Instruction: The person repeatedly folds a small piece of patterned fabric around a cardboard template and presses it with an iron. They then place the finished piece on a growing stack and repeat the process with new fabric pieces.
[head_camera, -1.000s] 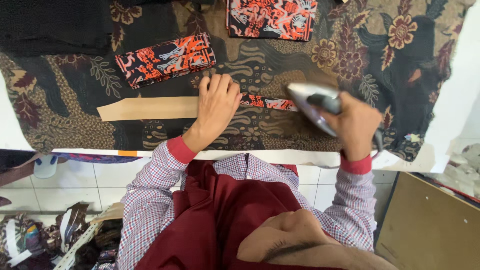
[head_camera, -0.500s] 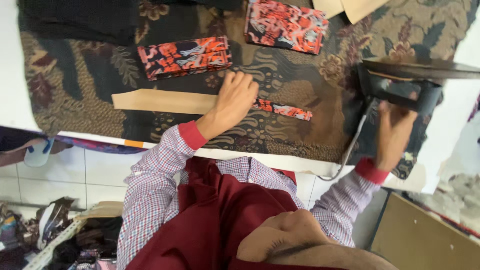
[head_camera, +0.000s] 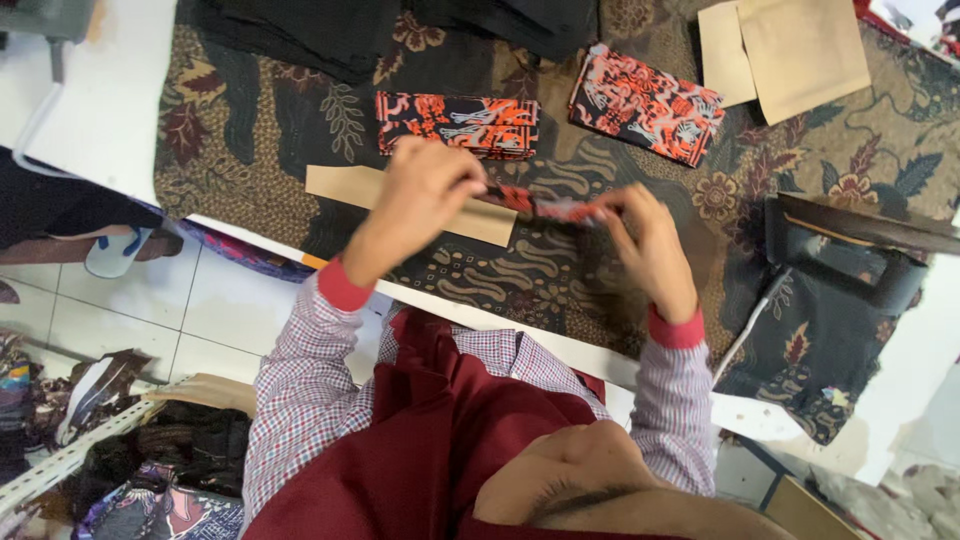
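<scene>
Two hands (head_camera: 540, 205) pinch one narrow fabric strip (head_camera: 545, 207); two folded bundles (head_camera: 457, 124) beyond.

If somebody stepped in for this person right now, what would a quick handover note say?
Left hand and right hand each pinch an end of a narrow red patterned fabric strip, lifted over the batik-covered table.
The iron is parked at the right, untouched.
A tan paper strip lies under the left hand.
Done: two folded red patterned pieces lie further back.
Left: the strip in hand is not yet laid with them.
</scene>
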